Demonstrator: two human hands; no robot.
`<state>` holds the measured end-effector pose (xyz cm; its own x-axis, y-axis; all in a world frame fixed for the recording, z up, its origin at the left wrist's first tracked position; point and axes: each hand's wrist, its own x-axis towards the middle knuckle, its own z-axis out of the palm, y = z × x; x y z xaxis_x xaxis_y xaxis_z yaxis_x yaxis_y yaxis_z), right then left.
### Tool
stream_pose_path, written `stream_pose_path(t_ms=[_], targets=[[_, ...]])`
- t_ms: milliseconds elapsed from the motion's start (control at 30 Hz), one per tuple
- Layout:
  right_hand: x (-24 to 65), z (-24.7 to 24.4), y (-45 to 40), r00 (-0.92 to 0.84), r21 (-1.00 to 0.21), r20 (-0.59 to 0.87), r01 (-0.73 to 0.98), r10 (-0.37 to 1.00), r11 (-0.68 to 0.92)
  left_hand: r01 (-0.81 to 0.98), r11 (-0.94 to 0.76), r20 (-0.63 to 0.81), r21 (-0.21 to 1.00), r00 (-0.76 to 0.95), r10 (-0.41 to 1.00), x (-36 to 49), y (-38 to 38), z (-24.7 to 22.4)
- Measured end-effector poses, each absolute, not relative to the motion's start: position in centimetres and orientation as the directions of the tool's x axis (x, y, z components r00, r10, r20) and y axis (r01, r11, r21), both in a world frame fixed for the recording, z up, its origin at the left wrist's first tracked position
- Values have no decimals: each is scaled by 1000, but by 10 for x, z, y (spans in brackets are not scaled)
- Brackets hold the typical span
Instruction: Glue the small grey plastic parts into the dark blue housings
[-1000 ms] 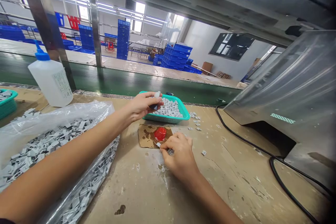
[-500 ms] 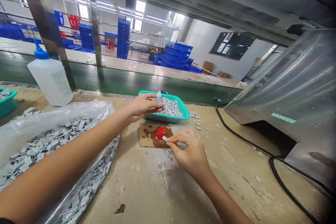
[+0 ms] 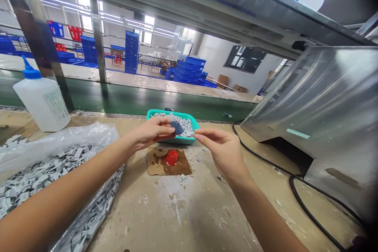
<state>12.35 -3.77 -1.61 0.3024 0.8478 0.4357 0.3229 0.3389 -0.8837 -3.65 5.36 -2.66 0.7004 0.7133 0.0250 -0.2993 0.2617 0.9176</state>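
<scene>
My left hand (image 3: pixel 150 133) is shut on a small dark blue-grey part (image 3: pixel 176 128), with a pale tip (image 3: pixel 171 118) showing above it, over the front of a teal plastic basket (image 3: pixel 177 140). My right hand (image 3: pixel 220 149) is next to it, fingertips close together and pointing left; anything small between them is hidden. A red cup (image 3: pixel 171 157) stands on a stained cardboard sheet (image 3: pixel 155 167), below and apart from both hands. Several grey plastic parts (image 3: pixel 184 126) fill the basket.
A plastic bag of grey parts (image 3: pixel 38 175) lies at the left. A white bottle with a blue nozzle (image 3: pixel 41 104) stands behind it. Loose parts (image 3: pixel 182 178) dot the table. A steel housing (image 3: pixel 307 102) and black cable (image 3: pixel 265 160) lie at the right.
My right hand has risen from the red cup to near my left hand. My left hand now shows the dark part. The whole view has shifted slightly.
</scene>
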Motion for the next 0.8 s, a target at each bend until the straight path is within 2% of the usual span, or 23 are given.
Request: stream_pose_path(t_ms=[167,300,400,633,800], targets=[[119,-13,-24,327,-814,554,407,766,414,-239,337,-77,911,703,706,-35,49,-26],[115,-15,-24,235,-613,725,647,647,453,-228,432,-134,873,738,661,-35,47,-24],[112,-15,-26,115,-458,808,739,578,494,-219,459,-145,861,760,634,-35,47,-23],[109,-18,-29,-33,-294,857,788,514,540,-242,491,-155,837,755,638,-35,45,-23],[110,-16,-34,-144,-231,819,803,555,549,-264,522,-208,811,704,679,-33,43,-23]])
